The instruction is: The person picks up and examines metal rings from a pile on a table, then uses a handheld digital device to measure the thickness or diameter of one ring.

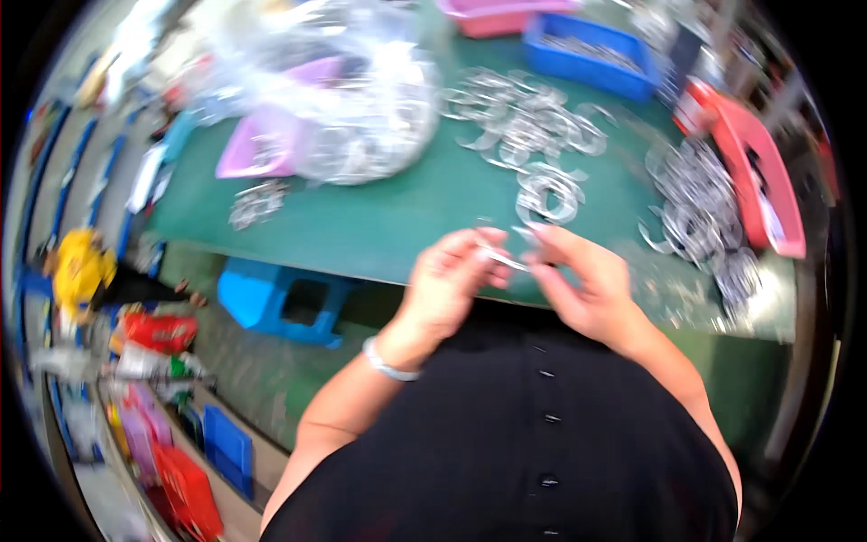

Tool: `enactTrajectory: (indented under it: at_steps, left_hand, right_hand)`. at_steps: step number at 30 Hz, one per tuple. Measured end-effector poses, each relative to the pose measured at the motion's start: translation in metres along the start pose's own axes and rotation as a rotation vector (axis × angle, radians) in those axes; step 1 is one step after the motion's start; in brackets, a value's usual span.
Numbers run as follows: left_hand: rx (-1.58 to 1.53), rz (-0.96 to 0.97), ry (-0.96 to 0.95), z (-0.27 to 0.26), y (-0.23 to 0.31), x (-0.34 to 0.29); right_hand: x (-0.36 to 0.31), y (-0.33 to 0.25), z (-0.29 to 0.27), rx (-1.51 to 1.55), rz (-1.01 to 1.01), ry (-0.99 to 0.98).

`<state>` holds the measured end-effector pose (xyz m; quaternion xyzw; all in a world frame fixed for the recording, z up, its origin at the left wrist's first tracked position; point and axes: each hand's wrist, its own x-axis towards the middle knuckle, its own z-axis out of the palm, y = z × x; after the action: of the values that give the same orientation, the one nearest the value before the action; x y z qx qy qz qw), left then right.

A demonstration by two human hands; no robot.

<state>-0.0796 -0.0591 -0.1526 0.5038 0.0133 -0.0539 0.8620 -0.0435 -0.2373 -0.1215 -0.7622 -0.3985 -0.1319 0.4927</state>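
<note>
My left hand [452,280] and my right hand [578,280] meet at the near edge of the green table [361,226]. Together they pinch a small clear curved plastic piece [502,259] between their fingertips. The picture is blurred, so the exact grip is hard to read. Just beyond the hands lies a stack of clear crescent-shaped plastic pieces [547,194]. More of these pieces [519,117] are spread farther back, and another heap [700,212] lies to the right.
A large clear plastic bag [352,99] of parts rests on a pink tray [262,144] at the back left. A blue bin [591,54] and a red tray [759,176] stand at the back and right. A blue stool [284,303] is under the table.
</note>
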Motion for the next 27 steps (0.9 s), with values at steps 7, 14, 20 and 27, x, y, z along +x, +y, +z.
enactTrajectory:
  at_steps: [7,14,20,27]
  left_hand:
    - [0.254,0.122,-0.06,0.001,0.003,-0.006]
    - [0.323,-0.004,0.049,-0.006,-0.01,-0.014]
    - [0.485,0.052,0.182,-0.036,0.001,-0.026]
    - [0.852,0.209,0.567,-0.093,0.042,-0.068]
  right_hand:
    - [-0.014,0.016,0.006,0.647,0.52,0.051]
    - [-0.018,0.033,-0.001,0.736,0.668,0.02]
    - [-0.035,0.068,-0.04,0.504,0.705,0.054]
    - [-0.047,0.094,-0.052,0.318,0.724,0.033]
